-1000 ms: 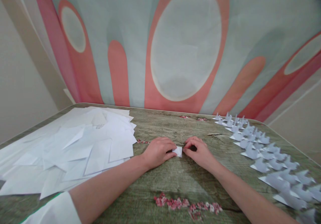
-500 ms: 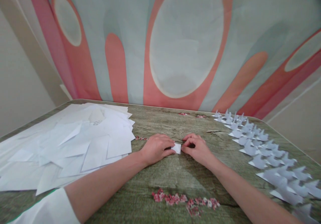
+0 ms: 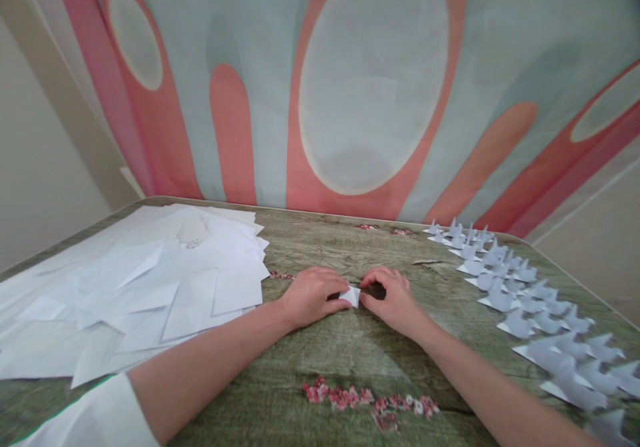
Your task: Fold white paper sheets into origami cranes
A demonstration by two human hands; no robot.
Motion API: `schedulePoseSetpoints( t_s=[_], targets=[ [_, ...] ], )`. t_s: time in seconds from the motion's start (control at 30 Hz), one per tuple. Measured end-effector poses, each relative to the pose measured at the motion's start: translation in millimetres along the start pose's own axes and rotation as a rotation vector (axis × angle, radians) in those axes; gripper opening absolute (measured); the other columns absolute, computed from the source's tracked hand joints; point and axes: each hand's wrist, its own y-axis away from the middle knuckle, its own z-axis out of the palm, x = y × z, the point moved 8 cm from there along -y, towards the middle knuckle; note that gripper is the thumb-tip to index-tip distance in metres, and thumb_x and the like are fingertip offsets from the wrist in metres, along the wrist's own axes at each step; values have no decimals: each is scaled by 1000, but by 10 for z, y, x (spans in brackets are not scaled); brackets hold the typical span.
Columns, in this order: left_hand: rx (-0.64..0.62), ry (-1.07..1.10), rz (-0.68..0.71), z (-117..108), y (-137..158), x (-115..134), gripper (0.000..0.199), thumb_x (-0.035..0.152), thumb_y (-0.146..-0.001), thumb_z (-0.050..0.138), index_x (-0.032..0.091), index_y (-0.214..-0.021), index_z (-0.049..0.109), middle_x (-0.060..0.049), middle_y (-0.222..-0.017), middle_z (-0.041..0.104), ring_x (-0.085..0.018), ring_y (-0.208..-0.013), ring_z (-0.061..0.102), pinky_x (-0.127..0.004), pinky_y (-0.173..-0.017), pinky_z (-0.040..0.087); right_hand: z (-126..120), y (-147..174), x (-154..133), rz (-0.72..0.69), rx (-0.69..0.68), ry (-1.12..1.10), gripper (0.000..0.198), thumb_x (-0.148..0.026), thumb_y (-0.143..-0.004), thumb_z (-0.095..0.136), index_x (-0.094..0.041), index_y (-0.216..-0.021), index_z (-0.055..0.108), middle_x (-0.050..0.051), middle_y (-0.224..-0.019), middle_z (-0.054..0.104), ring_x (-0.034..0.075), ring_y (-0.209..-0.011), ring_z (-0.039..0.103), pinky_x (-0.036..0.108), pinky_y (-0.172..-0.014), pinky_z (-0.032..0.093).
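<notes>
A small folded piece of white paper [image 3: 351, 296] lies between my two hands at the middle of the table. My left hand [image 3: 317, 295] holds its left side, thumb in front and fingers behind. At its right edge is my right hand [image 3: 389, 296], with thumb and index finger curled into a pinch at the paper's corner. A crease or flap shows on the paper's upper face. How firmly the right fingertips grip it is too small to make out.
Loose white sheets [image 3: 195, 293] are piled across the left of the wood-patterned table [image 3: 320, 360]. Rows of folded white paper cranes [image 3: 500, 293] stand along the right. Pink blossoms [image 3: 345, 395] mark the table surface in front. A patterned wall [image 3: 270, 100] rises behind the table's far edge.
A fold line or flap now shows on the small paper, which looked plain before. My right hand has shifted slightly left, its fingers closer to the paper. My left hand has stayed put.
</notes>
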Motion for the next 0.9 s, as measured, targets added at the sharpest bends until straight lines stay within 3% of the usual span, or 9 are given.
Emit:
schedulePoseSetpoints(
  t_s=[0.17,0.33,0.5,0.73,0.9],
  targets=[
    [-4,2,-9,-5,3,-2,26,38,-82,56,20,-99,63,-3,-98,67,-17,-94,59,-27,-87,40,-10,39,-73,-76,30,2,16,-25,-67,61,-23,-83,59,1,-86,60,21,-86,52,37,-80,33],
    [-4,-8,-21,-23,3,16,24,38,-84,53,21,-98,63,-2,-95,67,-17,-93,59,-25,-86,40,-42,95,-289,-286,31,41,17,-16,-73,56,-23,-87,60,3,-90,59,19,-90,52,35,-82,34],
    [6,-24,-49,-45,7,33,23,35,-89,45,21,-98,62,-2,-94,67,-16,-88,61,-24,-81,42,-53,162,-488,-482,35,198,13,-15,-79,53,-23,-83,62,3,-83,60,18,-82,52,37,-83,33],
    [-13,-76,-60,-28,22,74,17,32,-86,48,20,-92,59,-2,-89,66,-15,-82,61,-22,-72,43,15,196,-551,-524,34,356,12,-15,-83,50,-20,-81,61,5,-80,61,19,-78,50,36,-81,34],
    [38,16,-86,-26,7,24,23,25,-78,57,20,-100,58,-2,-96,65,-17,-90,58,-25,-81,41,-5,199,-587,-521,67,356,13,-16,-83,49,-20,-81,61,4,-80,61,19,-78,49,36,-80,34]
  ],
)
